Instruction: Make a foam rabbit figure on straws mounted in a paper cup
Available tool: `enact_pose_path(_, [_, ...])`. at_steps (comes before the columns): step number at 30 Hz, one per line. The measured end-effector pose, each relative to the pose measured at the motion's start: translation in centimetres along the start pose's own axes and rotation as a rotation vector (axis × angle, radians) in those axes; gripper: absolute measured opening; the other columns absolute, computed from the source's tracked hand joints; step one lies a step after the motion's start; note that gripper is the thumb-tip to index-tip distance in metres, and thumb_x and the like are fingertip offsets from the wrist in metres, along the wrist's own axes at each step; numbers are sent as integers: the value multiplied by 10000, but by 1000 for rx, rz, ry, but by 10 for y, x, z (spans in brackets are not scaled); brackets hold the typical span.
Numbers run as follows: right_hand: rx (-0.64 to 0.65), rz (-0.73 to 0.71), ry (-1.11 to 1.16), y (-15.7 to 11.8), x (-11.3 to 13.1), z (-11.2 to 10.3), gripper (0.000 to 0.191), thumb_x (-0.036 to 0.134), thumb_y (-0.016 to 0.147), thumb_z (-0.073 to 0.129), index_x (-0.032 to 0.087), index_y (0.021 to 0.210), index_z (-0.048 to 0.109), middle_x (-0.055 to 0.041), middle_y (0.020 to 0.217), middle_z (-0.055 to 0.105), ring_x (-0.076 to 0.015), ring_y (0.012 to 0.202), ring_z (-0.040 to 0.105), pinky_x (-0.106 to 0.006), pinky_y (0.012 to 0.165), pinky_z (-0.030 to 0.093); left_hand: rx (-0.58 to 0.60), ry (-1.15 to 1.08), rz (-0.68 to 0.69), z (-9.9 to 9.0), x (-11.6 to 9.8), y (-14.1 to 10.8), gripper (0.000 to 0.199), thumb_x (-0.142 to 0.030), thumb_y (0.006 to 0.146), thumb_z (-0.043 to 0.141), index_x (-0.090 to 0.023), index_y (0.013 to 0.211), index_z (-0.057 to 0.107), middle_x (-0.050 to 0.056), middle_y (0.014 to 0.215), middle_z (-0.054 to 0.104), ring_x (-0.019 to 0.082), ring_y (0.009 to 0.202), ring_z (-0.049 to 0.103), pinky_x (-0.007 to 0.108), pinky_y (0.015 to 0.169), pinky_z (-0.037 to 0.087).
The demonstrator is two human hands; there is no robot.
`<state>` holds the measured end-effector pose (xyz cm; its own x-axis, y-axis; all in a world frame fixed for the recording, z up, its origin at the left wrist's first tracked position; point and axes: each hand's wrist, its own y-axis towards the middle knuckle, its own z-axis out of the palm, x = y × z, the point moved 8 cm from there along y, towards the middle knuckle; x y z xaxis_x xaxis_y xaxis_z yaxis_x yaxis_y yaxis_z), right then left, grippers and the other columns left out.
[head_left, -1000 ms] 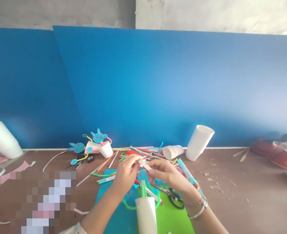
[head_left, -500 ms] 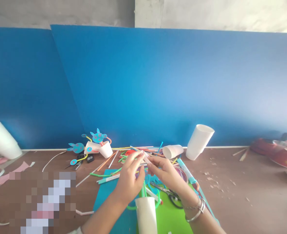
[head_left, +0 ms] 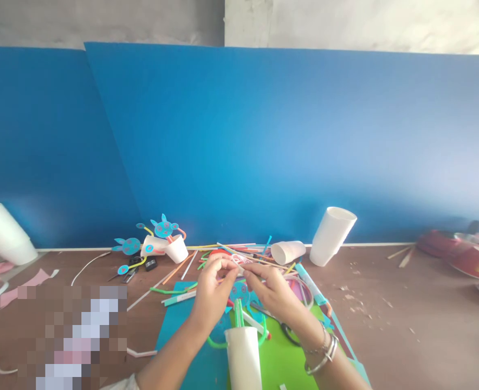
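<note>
Left hand [head_left: 212,290] has lifted its thumb, uncovering the blue paper face [head_left: 239,293] above the white cup [head_left: 243,357], while it and the right hand [head_left: 278,292] pinch a white strip [head_left: 237,262].

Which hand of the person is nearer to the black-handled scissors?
Right. The right hand is close by and partly hides the scissors from view; the left hand is farther, to their left, past the blue face cutout.
</note>
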<state>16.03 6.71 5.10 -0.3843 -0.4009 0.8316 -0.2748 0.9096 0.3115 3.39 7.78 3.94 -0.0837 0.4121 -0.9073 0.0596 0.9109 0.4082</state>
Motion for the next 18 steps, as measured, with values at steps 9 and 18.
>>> enact_pose_path(9, [-8, -18, -32, 0, 3, -2, 299, 265, 880, 440, 177, 784, 708, -24, 679, 622, -174, 685, 538, -278, 654, 432, 21, 85, 26, 1, -5, -1, 147, -279, 854, 531, -185, 756, 586, 41, 929, 545, 176, 895, 556, 243, 692, 480])
enact_pose_path(18, [-62, 78, 152, 1, -11, -7, 351, 331, 852, 454, 169, 569, 584, 18, 529, 434, -116, 522, 366, -249, 510, 321, -48, 70, 123, -5, -21, -6, 156, -291, 878, 512, -187, 778, 572, 48, 935, 532, 170, 899, 541, 247, 761, 469])
